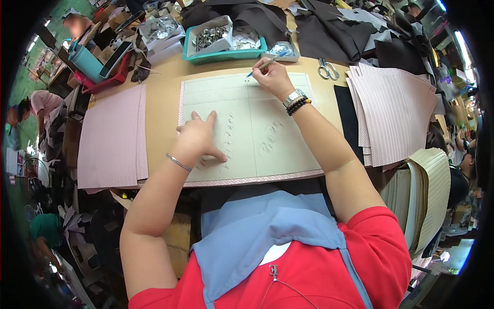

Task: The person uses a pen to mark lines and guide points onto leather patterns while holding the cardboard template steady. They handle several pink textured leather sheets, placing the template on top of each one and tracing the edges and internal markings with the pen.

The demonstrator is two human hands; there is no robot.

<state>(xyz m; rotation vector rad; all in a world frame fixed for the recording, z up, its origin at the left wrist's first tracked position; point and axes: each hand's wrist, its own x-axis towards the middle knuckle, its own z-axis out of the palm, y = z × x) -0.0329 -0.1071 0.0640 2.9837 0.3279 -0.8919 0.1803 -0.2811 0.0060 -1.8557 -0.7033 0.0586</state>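
Observation:
A pale greenish-white card pattern [226,103] with drawn lines and handwriting lies on a pink textured sheet [216,183], whose edge shows around it. My left hand [199,136] rests on the card's left part with fingers and thumb spread, pressing nothing else. Near the card's top edge, my right hand [274,80] grips a pen [270,62], pinched between the fingers. The pen's blue tip meets the card beside the upright middle line, near small marks there.
Pink textured sheets [110,139] lie at the left, and another stack [393,113] at the right. Scissors [328,70] rest beyond the card. A teal tray [195,57] of metal fittings stands at the back, near dark material pieces [329,36]. Other people are farther off.

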